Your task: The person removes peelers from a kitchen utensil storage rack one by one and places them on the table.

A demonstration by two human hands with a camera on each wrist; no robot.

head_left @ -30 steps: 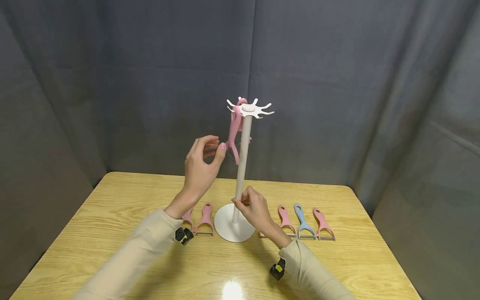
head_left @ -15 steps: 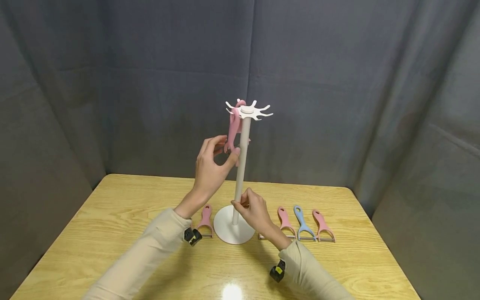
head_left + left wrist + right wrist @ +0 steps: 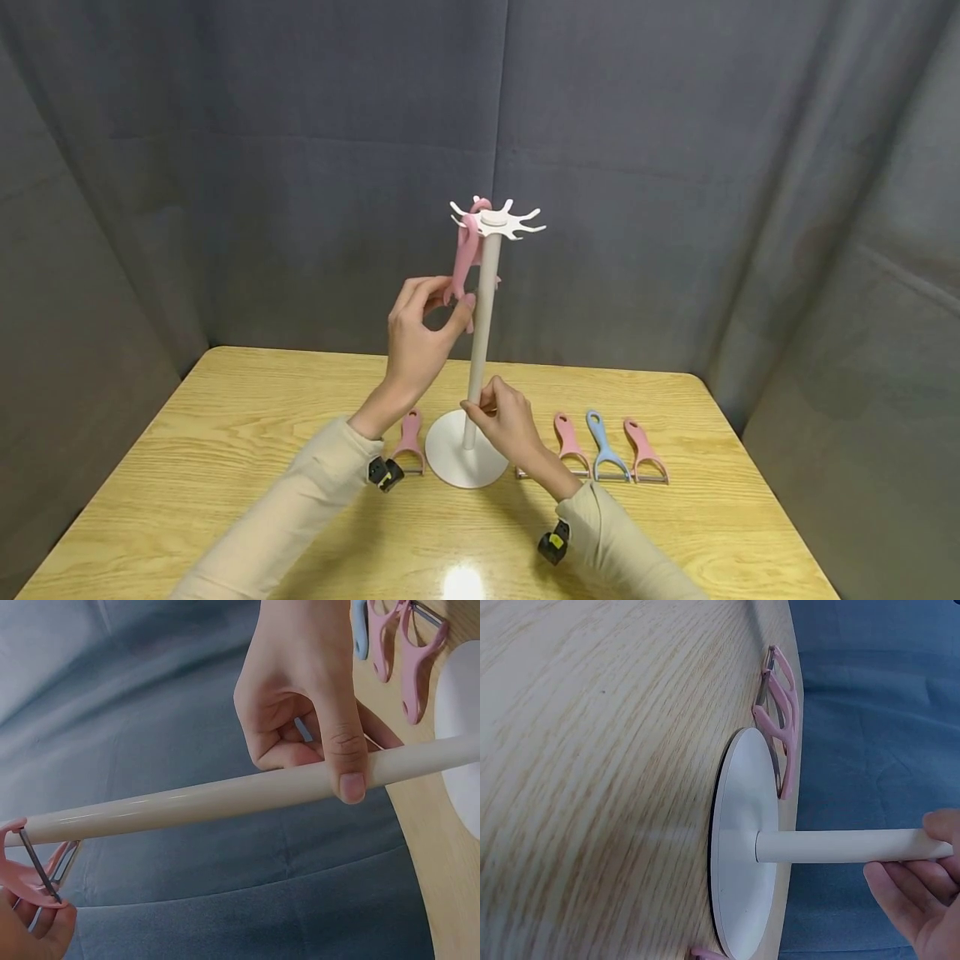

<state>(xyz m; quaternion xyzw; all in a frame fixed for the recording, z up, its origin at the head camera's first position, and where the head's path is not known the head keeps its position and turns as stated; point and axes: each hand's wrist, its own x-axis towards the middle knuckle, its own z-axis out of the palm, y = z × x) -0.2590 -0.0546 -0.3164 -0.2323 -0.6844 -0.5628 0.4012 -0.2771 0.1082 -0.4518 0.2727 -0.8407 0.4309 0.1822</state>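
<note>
A pink Y-shaped peeler (image 3: pixel 466 257) hangs by its handle from the white hooked top (image 3: pixel 510 222) of a stand. My left hand (image 3: pixel 422 337) pinches this peeler's lower, forked end between thumb and fingers. In the left wrist view, the left hand (image 3: pixel 37 934) shows at the lower left corner, its fingers at the pink fork (image 3: pixel 21 877) beside the pole. Another pink peeler (image 3: pixel 482 203) hangs just behind, mostly hidden. Low on the pole (image 3: pixel 483 333), my right hand (image 3: pixel 513 425) grips with thumb and curled fingers, above the round white base (image 3: pixel 457 467).
Right of the base, a pink peeler (image 3: pixel 567 433), a blue peeler (image 3: pixel 602 437) and another pink peeler (image 3: pixel 640 442) lie on the wooden table (image 3: pixel 247 417); one more is partly hidden by the right wrist. A pink peeler (image 3: pixel 410 429) lies left. Grey curtain (image 3: pixel 337 167) surrounds the table.
My left hand has moved right and slightly down, from the hanging peeler's left edge to a pinch on its fork. The peeler has tilted a little leftward. My right hand keeps its grip.
</note>
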